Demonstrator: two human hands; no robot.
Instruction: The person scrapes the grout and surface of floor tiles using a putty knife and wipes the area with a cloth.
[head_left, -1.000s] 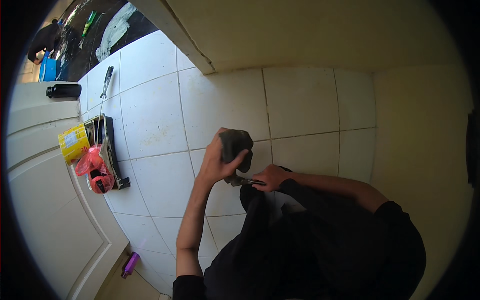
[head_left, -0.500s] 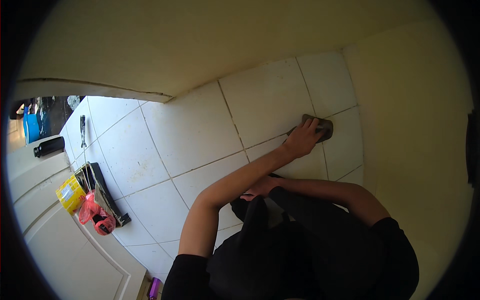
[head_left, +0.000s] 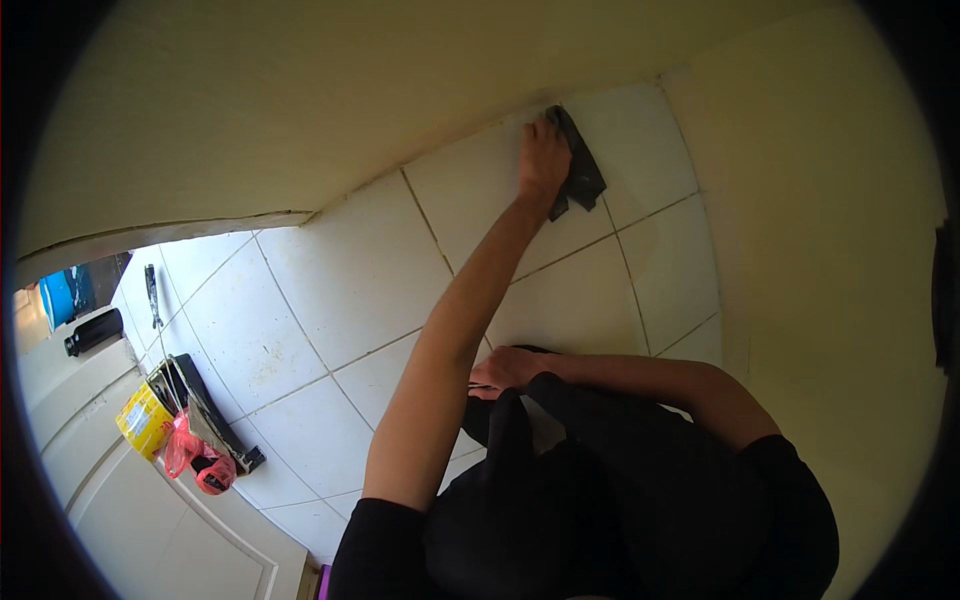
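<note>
My left arm stretches forward to the far edge of the white tile floor (head_left: 567, 307). There my left hand (head_left: 545, 160) presses down on a dark grey rag (head_left: 580, 172), fingers curled over its left side. One end of the rag touches the base of the wall, and its loose corners spread to the right and toward me. My right hand (head_left: 510, 367) stays close to my body by my black-clothed knees. Its fingers are closed and partly behind my left forearm; what they hold, if anything, is hidden.
Yellowish walls (head_left: 820, 230) bound the floor ahead and right. At left, by a white panel door (head_left: 170, 500), stand a black paint tray (head_left: 195, 395), a yellow tub (head_left: 145, 420) and a red plastic bag (head_left: 190, 450). A black cylinder (head_left: 94, 331) and black-handled tool (head_left: 152, 290) lie beyond.
My left hand has swept the rag away from me and leftward, from near the right wall to the far wall's base. My right hand stays nearly still. The view has shifted slightly.
</note>
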